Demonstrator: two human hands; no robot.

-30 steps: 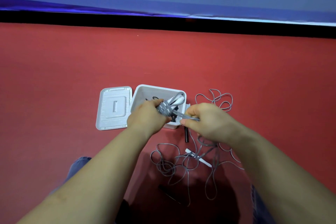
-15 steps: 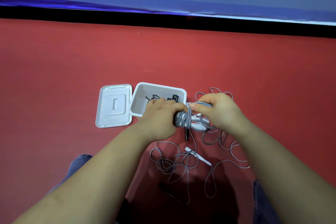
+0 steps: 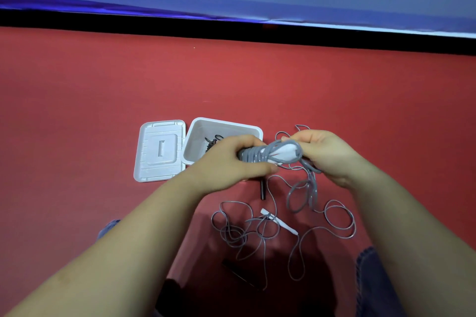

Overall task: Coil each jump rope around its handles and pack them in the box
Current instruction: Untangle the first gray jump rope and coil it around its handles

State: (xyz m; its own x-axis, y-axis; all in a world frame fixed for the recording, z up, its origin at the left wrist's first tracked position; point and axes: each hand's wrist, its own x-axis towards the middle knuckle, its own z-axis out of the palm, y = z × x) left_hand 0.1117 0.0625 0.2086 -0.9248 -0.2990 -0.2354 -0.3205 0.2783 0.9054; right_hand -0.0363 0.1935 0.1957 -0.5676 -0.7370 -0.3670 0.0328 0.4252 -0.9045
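Note:
My left hand [image 3: 229, 162] grips a bundle of white handles wrapped in grey rope [image 3: 270, 154], held just right of the white box [image 3: 198, 134]. My right hand [image 3: 324, 154] pinches the grey rope at the bundle's white end, with a loop hanging below it. A dark coiled rope [image 3: 212, 142] lies inside the box. More loose grey rope [image 3: 257, 231] is tangled on the red floor below my hands, with a white handle [image 3: 279, 224] and a black handle [image 3: 262, 189] among it.
The box's white lid [image 3: 161, 150] lies flat to the left of the box. Another black handle [image 3: 239, 274] lies on the floor near my knees [image 3: 371, 265]. A black strip and a blue wall run across the far side.
Both hands carried the bundle from over the box to its right side. My right hand brought the rope around the white end of the handles.

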